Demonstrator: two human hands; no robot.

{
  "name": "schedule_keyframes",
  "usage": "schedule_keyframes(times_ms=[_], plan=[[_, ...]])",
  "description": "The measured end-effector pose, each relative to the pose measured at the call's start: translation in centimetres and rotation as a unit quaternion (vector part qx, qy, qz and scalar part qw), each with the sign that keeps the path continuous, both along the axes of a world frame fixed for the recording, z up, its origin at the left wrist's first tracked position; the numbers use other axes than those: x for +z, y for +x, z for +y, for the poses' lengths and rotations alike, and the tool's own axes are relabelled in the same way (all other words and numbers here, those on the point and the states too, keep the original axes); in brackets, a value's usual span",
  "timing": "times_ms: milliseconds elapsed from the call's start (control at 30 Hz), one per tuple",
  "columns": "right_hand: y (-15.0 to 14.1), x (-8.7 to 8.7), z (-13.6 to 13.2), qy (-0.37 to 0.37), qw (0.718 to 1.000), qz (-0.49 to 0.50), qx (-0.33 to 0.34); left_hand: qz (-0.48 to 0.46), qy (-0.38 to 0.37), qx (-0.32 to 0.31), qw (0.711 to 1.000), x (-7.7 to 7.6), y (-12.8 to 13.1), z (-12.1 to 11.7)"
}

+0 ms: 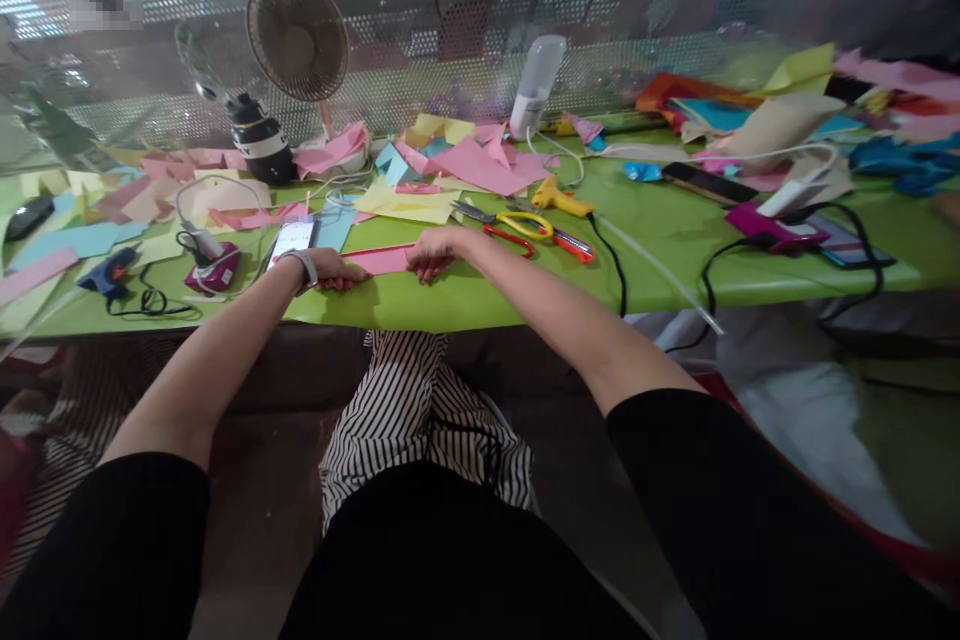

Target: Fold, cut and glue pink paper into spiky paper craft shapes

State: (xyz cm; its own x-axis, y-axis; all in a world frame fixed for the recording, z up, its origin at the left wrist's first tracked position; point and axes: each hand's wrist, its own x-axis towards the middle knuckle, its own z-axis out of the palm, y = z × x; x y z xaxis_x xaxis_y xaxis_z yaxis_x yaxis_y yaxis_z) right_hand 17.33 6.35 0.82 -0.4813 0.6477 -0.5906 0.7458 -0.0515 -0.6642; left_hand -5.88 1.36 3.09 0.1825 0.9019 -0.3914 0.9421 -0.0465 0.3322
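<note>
A strip of pink paper [386,262] lies near the table's front edge, with a darker pink band along its far side. My left hand [336,270], a band on its wrist, is closed at the strip's left end. At the other end my right hand [435,254] has its fingers curled down onto the paper. A lit phone [292,238] lies just behind my left wrist. To the right of my hands are yellow-handled scissors [525,224], a red-orange cutter [573,245] and a yellow glue gun [564,197].
The green table [480,305] carries heaps of coloured paper [480,165] along its back. A fan [298,35], a dark bottle [259,140] and a white bottle [537,85] stand behind. Cables run from purple power blocks [776,227] on both sides. A blue glue gun [110,272] lies left.
</note>
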Motion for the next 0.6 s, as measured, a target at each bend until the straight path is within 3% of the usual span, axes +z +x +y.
schedule_keyframes(times_ms=[100, 167, 267, 300, 367, 467, 600], plan=[[-0.2, 0.2, -0.8, 0.029, 0.999, 0.000, -0.016, 0.007, -0.072, 0.066, 0.995, 0.3, 0.0, -0.8], [0.0, 0.4, -1.3, 0.058, 0.998, 0.014, -0.009, -0.024, 0.005, 0.115, 0.993, 0.3, 0.4, -1.6], [0.5, 0.7, -1.5, 0.127, 0.990, 0.063, 0.007, -0.078, 0.205, 0.163, 0.962, -0.5, 2.0, -2.8], [0.8, 0.8, -1.5, 0.169, 0.983, 0.077, 0.001, -0.072, 0.261, 0.149, 0.951, -1.0, 2.7, -3.0], [1.2, 0.8, -1.3, 0.284, 0.954, 0.089, -0.022, -0.054, 0.311, 0.050, 0.947, -1.9, 4.2, -3.1], [1.7, 0.2, -1.3, 0.434, 0.899, 0.054, 0.006, 0.016, 0.303, -0.066, 0.950, -3.2, 5.7, -2.6], [1.9, -1.9, -2.1, 0.475, 0.872, -0.041, 0.110, 0.070, 0.253, -0.102, 0.960, -4.2, 6.0, -1.7]])
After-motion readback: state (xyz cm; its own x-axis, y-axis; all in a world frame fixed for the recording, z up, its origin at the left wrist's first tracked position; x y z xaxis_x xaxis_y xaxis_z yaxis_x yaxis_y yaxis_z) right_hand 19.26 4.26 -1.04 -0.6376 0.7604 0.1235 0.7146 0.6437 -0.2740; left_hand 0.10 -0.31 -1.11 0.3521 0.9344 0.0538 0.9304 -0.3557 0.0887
